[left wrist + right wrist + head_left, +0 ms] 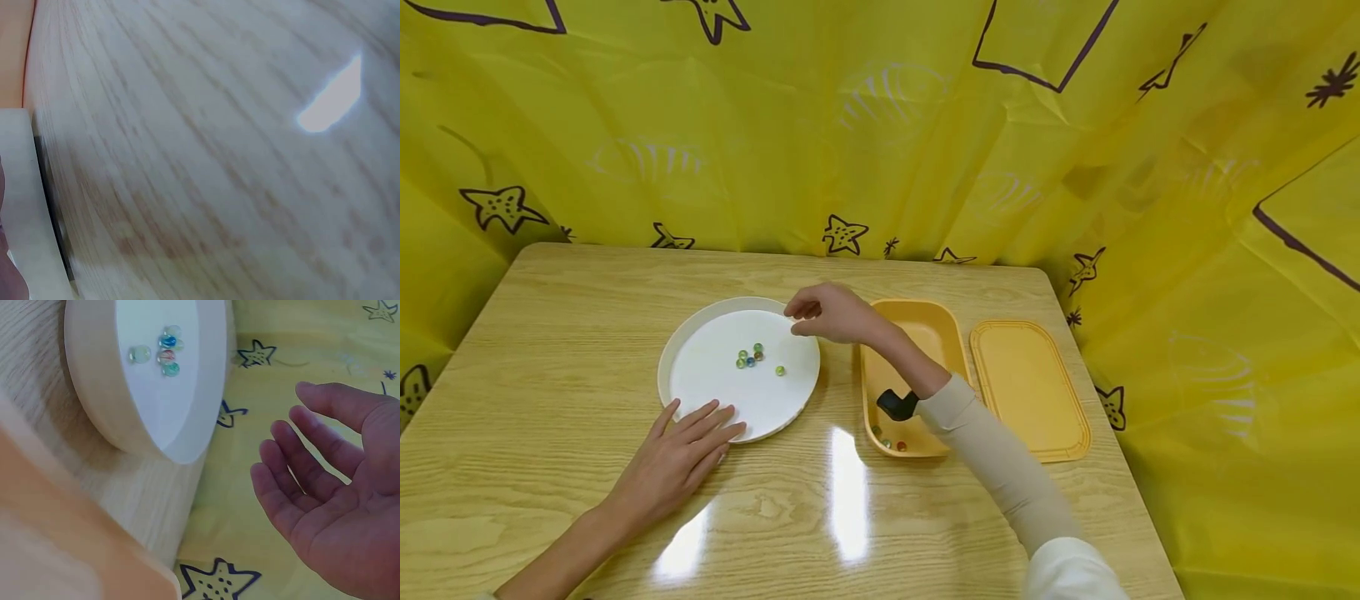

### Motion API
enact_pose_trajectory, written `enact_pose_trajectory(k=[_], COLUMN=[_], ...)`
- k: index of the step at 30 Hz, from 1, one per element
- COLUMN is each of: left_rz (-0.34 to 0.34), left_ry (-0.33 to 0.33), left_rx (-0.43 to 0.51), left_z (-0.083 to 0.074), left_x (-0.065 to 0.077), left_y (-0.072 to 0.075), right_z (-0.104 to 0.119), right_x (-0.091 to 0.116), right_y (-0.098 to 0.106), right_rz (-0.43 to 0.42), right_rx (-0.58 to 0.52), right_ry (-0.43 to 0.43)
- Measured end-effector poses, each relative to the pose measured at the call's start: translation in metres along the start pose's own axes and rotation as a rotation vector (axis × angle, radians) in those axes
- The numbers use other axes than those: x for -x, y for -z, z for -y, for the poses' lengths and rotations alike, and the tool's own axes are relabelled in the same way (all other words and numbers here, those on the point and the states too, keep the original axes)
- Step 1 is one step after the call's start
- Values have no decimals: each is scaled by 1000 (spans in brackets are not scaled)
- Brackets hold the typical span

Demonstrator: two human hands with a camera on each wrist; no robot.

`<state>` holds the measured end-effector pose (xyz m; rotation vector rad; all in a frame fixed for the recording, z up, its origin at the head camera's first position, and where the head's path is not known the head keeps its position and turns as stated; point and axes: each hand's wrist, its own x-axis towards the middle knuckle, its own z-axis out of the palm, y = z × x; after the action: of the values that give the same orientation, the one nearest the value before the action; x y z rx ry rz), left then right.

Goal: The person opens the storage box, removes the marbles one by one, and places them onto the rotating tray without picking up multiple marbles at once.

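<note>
A round white tray [790, 398] lies on the table, with a small group of glass marbles [750, 362] near its middle and one marble [780, 371] apart from them. My left hand [673, 458] rests on the tray's near edge, fingers spread and fairly straight. Above the tray's right rim hovers my right hand [835, 315], its fingers loosely bent. The right wrist view shows that palm [337, 512] with nothing in it. To the right stands a yellow box [925, 315], with a few marbles [901, 447] in its near end; my right forearm crosses over it.
A flat yellow lid [1030, 387] lies right of the box. The wooden table [572, 333] ends at the back against a yellow curtain [760, 167] with starfish drawings. A black wrist device [897, 406] sits on my right wrist, over the box.
</note>
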<state>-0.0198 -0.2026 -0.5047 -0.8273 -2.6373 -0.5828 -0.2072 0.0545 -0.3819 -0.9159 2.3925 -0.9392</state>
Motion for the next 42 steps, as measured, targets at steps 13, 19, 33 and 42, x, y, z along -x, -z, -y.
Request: enact_pose_trajectory(k=[13, 19, 33, 42], left_rz=[7, 10, 17, -1], left_ry=[-10, -12, 8, -1], left_rx=[-19, -23, -4, 1], left_z=[-1, 0, -1, -2], left_x=[1, 1, -1, -1], left_y=[2, 2, 2, 1], right_z=[-15, -30, -63, -73], right_x=[64, 84, 119, 131], right_y=[21, 20, 1, -15], right_rz=[9, -11, 21, 46], right_rx=[-37, -32, -58, -109], right_ry=[-60, -68, -205, -252])
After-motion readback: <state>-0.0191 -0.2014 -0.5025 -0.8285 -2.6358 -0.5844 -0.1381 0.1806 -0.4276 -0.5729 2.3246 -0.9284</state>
